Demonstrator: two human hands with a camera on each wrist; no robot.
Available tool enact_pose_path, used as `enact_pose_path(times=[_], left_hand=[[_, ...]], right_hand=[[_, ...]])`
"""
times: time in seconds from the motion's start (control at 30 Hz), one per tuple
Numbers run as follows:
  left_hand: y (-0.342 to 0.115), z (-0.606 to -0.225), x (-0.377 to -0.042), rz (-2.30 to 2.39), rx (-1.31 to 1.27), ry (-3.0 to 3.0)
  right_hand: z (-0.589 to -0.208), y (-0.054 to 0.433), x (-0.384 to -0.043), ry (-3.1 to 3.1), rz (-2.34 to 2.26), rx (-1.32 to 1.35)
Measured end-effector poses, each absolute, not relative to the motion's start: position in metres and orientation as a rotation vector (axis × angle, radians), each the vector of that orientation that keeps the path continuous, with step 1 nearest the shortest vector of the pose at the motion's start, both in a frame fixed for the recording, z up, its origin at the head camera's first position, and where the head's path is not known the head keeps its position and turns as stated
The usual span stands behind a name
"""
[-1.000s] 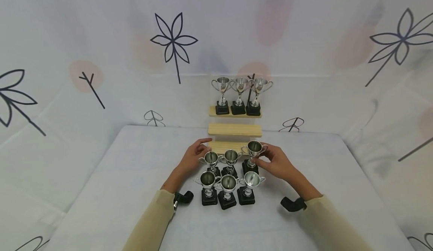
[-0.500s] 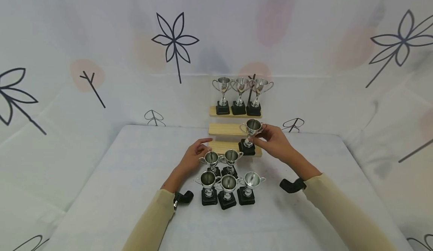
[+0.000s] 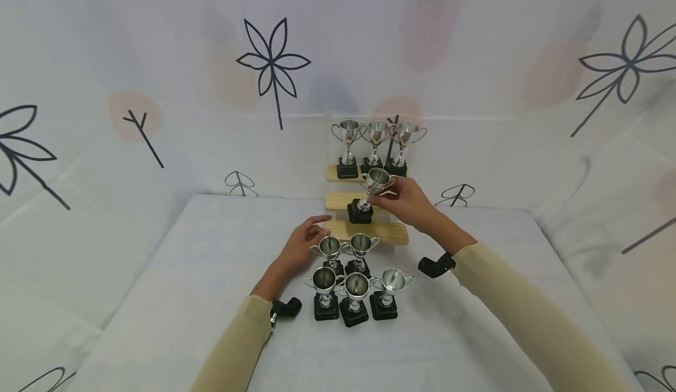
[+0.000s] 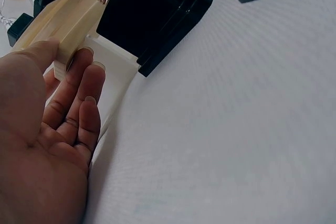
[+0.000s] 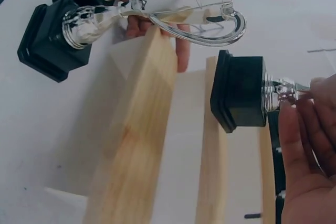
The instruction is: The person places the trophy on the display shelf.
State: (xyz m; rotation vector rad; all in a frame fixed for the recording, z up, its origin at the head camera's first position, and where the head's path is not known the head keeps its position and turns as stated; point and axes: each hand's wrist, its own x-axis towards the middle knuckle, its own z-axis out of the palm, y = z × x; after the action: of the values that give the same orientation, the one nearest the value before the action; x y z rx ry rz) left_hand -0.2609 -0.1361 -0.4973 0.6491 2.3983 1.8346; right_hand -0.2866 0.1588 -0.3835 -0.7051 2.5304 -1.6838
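My right hand (image 3: 411, 205) pinches a silver trophy cup (image 3: 361, 212) by its stem, just above the black base. That trophy is in the air before the middle tier (image 3: 340, 201) of a three-tier wooden stand, roughly upright in the head view. The right wrist view has the fingers round the stem and the base (image 5: 240, 92) close to a wooden board. With my left hand (image 3: 298, 245) I grip the left end of the bottom tier (image 3: 388, 233); in the left wrist view the thumb lies over the board (image 4: 79, 22) and the fingers under it.
Three trophies (image 3: 347, 168) stand in a row on the top tier. In front of the stand, several more trophies (image 3: 354, 311) stand in two rows on the white cloth-covered table (image 3: 185, 298). A patterned cloth (image 3: 338, 40) hangs behind.
My right hand has lifted the trophy from the right end of the back row on the table and carried it up, away and leftward to the middle tier. The left hand has stayed put.
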Motion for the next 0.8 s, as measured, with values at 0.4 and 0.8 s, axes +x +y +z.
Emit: enact_pose_path(times=[0.4, 0.8], left_hand=[[-0.138, -0.515, -0.273, 1.823, 0.606, 2.398], [-0.14, -0.526, -0.278, 1.843, 0.617, 2.401]], right_hand=[[-0.371, 0.134, -0.306, 2.701, -1.561, -0.637], [-0.372, 0.113, -0.311, 2.75, -1.544, -0.514]])
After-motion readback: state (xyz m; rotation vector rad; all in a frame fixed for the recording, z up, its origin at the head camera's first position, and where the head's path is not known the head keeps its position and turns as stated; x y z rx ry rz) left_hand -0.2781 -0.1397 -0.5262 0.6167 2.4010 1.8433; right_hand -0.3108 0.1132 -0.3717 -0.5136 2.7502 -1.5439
